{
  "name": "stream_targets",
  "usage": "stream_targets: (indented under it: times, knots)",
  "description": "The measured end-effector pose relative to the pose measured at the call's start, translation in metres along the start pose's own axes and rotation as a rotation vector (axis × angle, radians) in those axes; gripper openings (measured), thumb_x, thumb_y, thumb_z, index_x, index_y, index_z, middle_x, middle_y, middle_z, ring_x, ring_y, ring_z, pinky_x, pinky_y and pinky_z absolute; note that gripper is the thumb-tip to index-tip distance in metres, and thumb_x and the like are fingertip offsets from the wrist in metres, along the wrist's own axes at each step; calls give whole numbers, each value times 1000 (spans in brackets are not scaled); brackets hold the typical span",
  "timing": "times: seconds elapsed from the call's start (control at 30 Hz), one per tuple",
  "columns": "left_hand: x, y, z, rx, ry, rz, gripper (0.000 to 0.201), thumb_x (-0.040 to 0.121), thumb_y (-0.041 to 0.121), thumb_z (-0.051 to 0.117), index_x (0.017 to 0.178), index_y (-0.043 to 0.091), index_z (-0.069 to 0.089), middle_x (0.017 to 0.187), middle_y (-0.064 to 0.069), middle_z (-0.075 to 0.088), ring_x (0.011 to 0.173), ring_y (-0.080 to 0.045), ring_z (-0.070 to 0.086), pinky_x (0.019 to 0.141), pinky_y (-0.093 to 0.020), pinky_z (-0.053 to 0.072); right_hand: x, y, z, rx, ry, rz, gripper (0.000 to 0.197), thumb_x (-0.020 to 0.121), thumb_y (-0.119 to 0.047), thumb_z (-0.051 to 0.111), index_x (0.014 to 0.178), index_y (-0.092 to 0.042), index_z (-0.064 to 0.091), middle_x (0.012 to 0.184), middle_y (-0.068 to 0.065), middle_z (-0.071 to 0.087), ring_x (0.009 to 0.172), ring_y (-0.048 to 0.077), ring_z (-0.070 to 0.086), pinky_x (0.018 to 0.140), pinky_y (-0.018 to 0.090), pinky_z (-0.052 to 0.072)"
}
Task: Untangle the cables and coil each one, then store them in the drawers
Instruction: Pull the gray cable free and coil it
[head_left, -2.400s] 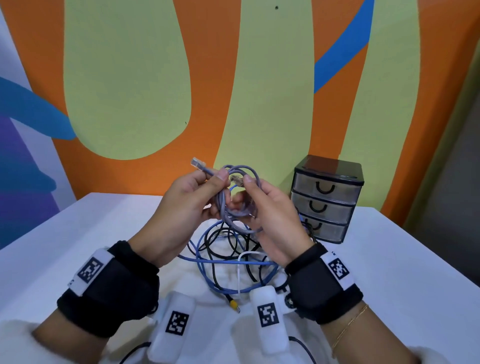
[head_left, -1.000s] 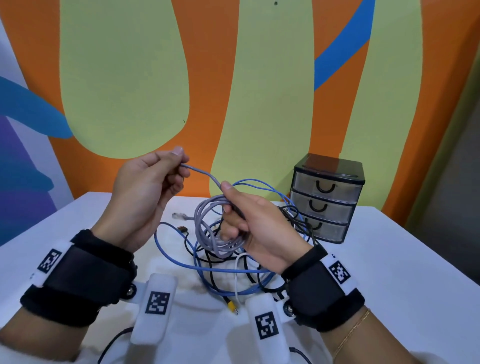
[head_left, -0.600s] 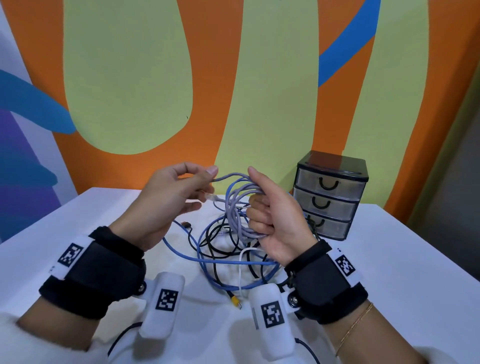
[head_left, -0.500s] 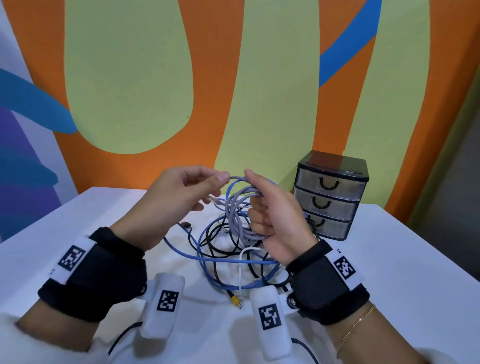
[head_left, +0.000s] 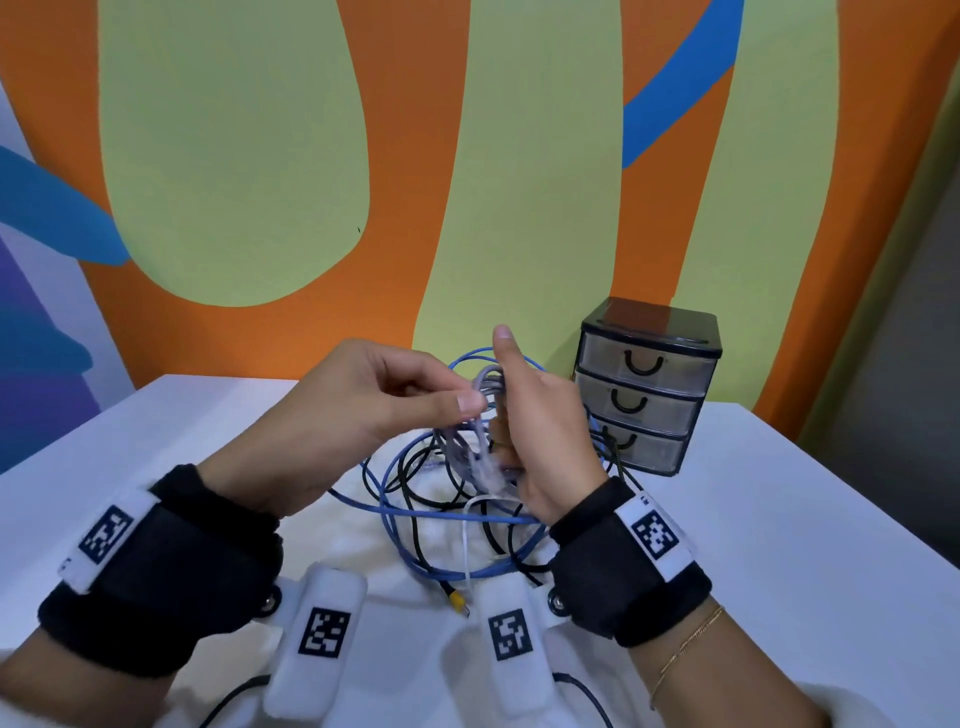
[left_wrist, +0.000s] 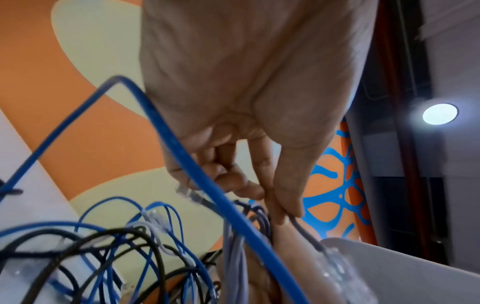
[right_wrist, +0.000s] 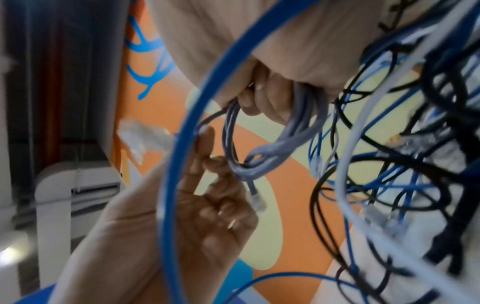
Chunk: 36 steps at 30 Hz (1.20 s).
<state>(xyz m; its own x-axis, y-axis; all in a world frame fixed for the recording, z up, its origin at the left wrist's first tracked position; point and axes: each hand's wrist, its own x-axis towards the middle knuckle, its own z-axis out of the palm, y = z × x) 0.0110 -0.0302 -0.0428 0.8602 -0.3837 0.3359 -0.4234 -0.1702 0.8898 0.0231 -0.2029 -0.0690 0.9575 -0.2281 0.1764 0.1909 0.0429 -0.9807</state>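
Coiling of thin lilac-grey network cable: right hand grips the loops, left hand pinches its free end. Next, by judgement, that end wraps round the bundle inside the right grip.

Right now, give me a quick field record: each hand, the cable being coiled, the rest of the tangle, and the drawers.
left hand: pinches a strand of the grey cable between thumb and fingertips
right hand: grips the gathered loops of the grey cable, thumb raised
grey cable: several loops bunched together, one clear plug hanging free below
tangle: blue, black and white cables still intertwined on the white table
drawer unit: three drawers, all shut, standing right of the hands
stored so far: nothing seen in the drawers
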Motion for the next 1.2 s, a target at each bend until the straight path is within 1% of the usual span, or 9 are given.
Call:
stream_targets:
  times: [0.13, 0.2, 0.27, 0.37, 0.57, 0.77, 0.97, 1.1, 1.2]
  knots:
    - [1, -3, 6, 165, 75, 155, 19, 82, 33, 93, 93, 26, 79, 109, 2, 73, 111, -16, 69, 100, -46, 50, -6, -8, 0, 170, -130, 143, 59, 104, -51, 57, 59, -14, 52, 52, 2, 44, 37, 15, 39, 38, 20, 31]
    - [3, -6, 6, 111, 61, 148, 32, 83, 19, 91, 103, 21, 67, 108, -2, 75, 101, -16, 73, 95, -47, 59, -9, -13, -2, 235, -171, 164, 54, 104, -47, 59, 62, -13, 62, 55, 4, 54, 37, 13, 43, 35, 18, 31]
    - [5, -9, 7, 96, 37, 109, 39, 84, 13, 90, 107, 20, 59, 91, -5, 76, 75, -19, 66, 79, -46, 58, -8, -14, -4, 216, -175, 146, 54, 105, -46, 58, 60, -16, 54, 49, -2, 44, 35, 10, 33, 34, 18, 25]
    - [6, -13, 8, 240, 61, 86, 28, 84, 23, 90, 101, 24, 69, 74, -4, 73, 62, -24, 57, 69, -50, 55, -5, -10, -2, 142, -175, 102, 54, 105, -49, 58, 59, -22, 45, 55, -5, 21, 43, 11, 17, 38, 22, 14]
    - [6, -16, 9, 502, 212, 103, 12, 86, 24, 80, 82, 26, 69, 63, -1, 69, 59, -22, 66, 61, -46, 55, -4, -4, 2, 34, -200, -16, 52, 100, -55, 63, 69, -13, 58, 71, 13, 30, 48, 15, 21, 45, 25, 18]
    - [7, -17, 9, 618, 320, 136, 15, 96, 34, 72, 81, 30, 70, 61, 1, 67, 55, -19, 59, 57, -41, 49, -6, -8, 0, 82, -273, -87, 38, 102, -40, 66, 83, -7, 72, 59, 1, 22, 51, 16, 24, 48, 26, 26]
    - [9, -17, 7, 115, 289, -12, 12, 101, 23, 73, 94, 13, 71, 77, -5, 79, 49, -17, 57, 51, -27, 47, 0, -2, 2, 231, -324, -53, 33, 109, -24, 55, 118, 4, 68, 65, -4, 23, 65, 19, 20, 58, 32, 22]
    - [12, -23, 13, 256, 374, 63, 12, 100, 24, 74, 89, 23, 69, 74, 3, 79, 49, -13, 58, 56, -34, 49, -1, -2, 3, 218, -320, -56, 23, 108, -25, 57, 102, -9, 73, 65, -3, 23, 63, 17, 22, 54, 27, 27]
    - [12, -24, 11, 413, 484, 126, 14, 97, 26, 75, 85, 27, 66, 71, 8, 76, 55, -18, 65, 58, -45, 58, -4, -7, 1, 230, -338, -51, 26, 107, -21, 59, 116, -1, 74, 65, -3, 28, 61, 15, 29, 52, 23, 35]
